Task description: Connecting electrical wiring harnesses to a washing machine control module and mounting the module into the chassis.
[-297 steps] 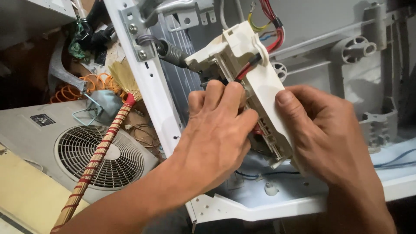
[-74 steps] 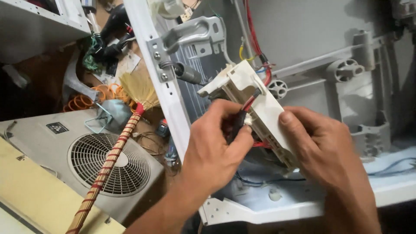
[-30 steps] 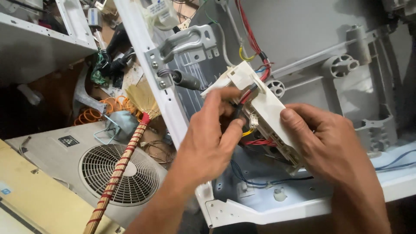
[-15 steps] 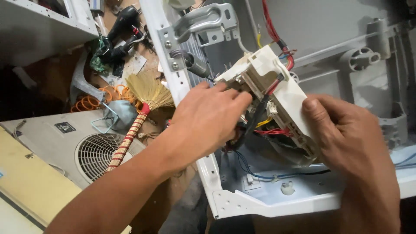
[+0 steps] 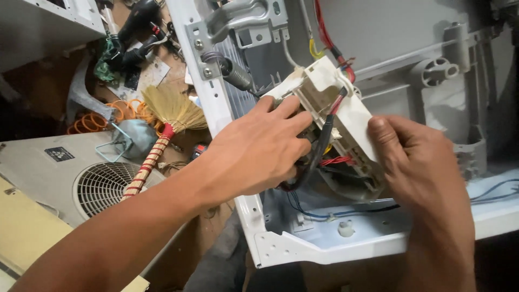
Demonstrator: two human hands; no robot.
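Two hands meet at a white plastic control module (image 5: 346,116) held above the open white appliance frame (image 5: 227,113): the left hand (image 5: 257,154) reaches in from the lower left, its fingers (image 5: 289,111) curled loosely onto the module's wired face. The right hand (image 5: 419,162) cups the module's far edge, thumb pressed against it. Red, black and blue wires (image 5: 324,157) sit inside the frame's cavity.

Soft, even daylight; sharp centre, dark corners, slight blur.
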